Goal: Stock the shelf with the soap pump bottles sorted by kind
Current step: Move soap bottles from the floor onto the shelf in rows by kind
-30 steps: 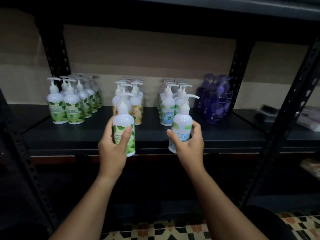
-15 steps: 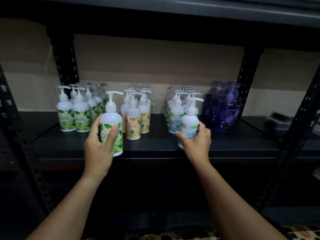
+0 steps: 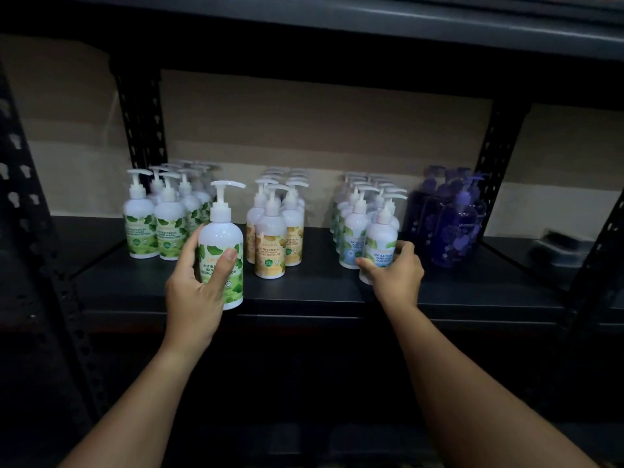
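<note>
My left hand [image 3: 196, 288] grips a white green-leaf pump bottle [image 3: 222, 241] upright at the shelf's front edge, just right of the green-label group [image 3: 158, 228]. My right hand [image 3: 396, 275] holds a white blue-label pump bottle [image 3: 380, 246] standing on the black shelf [image 3: 320, 285] at the front of the blue-label group [image 3: 354, 231]. Between them stands the yellow-label group [image 3: 273, 238]. Dark purple bottles [image 3: 452, 224] stand at the right.
Black perforated uprights [image 3: 141, 130] frame the bay, with another at the right [image 3: 496, 163]. A dark shelf board [image 3: 304, 18] runs overhead. A dim object [image 3: 560, 248] lies on the neighbouring shelf to the right.
Both hands moved forward onto the shelf. The green-leaf bottle shifted left toward the green group, and the blue-label bottle came down at the front of the blue group.
</note>
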